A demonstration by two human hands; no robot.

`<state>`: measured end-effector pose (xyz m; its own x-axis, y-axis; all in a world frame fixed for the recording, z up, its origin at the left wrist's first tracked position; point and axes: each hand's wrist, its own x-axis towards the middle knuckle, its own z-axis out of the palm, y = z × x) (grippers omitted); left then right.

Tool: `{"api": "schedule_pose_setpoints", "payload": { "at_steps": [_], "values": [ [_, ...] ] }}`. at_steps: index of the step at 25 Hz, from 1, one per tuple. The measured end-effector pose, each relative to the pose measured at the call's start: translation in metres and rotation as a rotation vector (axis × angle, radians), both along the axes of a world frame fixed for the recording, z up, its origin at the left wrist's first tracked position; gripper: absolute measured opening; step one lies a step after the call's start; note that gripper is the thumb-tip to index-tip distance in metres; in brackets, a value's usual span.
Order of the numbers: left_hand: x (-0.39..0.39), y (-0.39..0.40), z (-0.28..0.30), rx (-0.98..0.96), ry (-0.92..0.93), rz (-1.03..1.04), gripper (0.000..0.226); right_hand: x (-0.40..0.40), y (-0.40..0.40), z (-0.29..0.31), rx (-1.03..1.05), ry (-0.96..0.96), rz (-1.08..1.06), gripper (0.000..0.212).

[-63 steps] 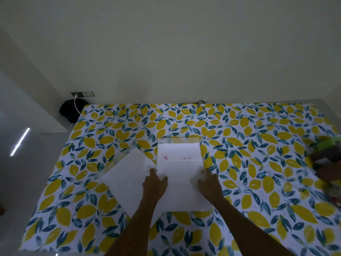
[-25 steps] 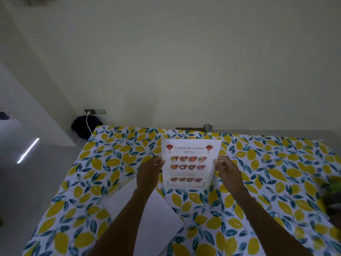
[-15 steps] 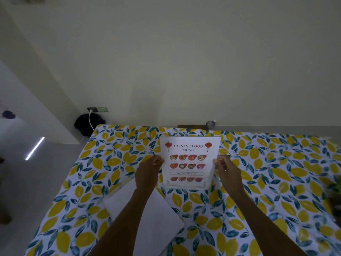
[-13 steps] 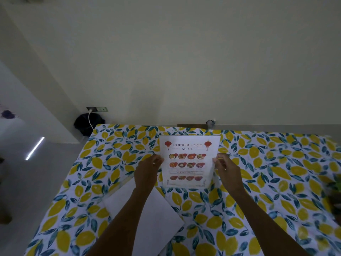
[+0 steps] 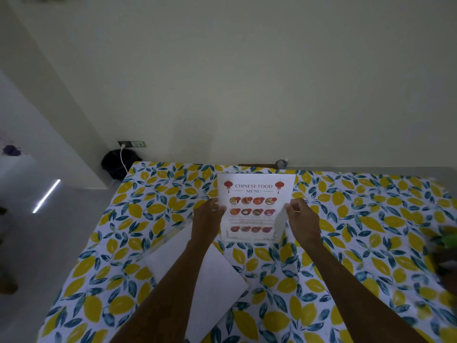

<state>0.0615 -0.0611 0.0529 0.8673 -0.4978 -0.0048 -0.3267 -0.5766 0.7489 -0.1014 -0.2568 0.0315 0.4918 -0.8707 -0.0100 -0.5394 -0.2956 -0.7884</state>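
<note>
A white sheet printed "Chinese Food Menu" with rows of small dish pictures stands upright above the table, facing me. My left hand pinches its left edge and my right hand pinches its right edge, where the lower right corner curls a little. A second white sheet lies flat on the table below my left forearm, partly in a clear sleeve whose edge shows at its left.
The table carries a cloth with yellow lemons and blue leaves. A dark bag and a wall socket with a white cable sit at the far left corner. Green and dark objects lie at the right edge.
Earlier both hands lay flat on a blank-side sheet on the table. Since then they lifted it upright, printed side toward me, and now hold it almost still.
</note>
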Motion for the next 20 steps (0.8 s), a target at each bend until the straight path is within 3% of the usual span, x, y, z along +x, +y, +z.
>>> {"api": "schedule_pose_setpoints", "payload": {
  "at_steps": [7, 13, 16, 20],
  "values": [
    [-0.025, 0.056, -0.003, 0.254, 0.037, -0.056, 0.060, -0.017, 0.041, 0.005, 0.008, 0.236, 0.156, 0.047],
    [-0.049, 0.139, -0.034, 0.407, 0.008, -0.099, 0.064, -0.026, 0.124, 0.003, -0.211, 0.449, 0.433, 0.048],
    [-0.057, 0.180, -0.051, 0.421, 0.042, -0.094, 0.063, -0.022, 0.163, 0.001, -0.287, 0.597, 0.546, 0.052],
    [-0.064, 0.219, -0.073, 0.425, 0.110, -0.070, 0.064, -0.018, 0.194, -0.013, -0.325, 0.658, 0.628, 0.051]
  ]
}}
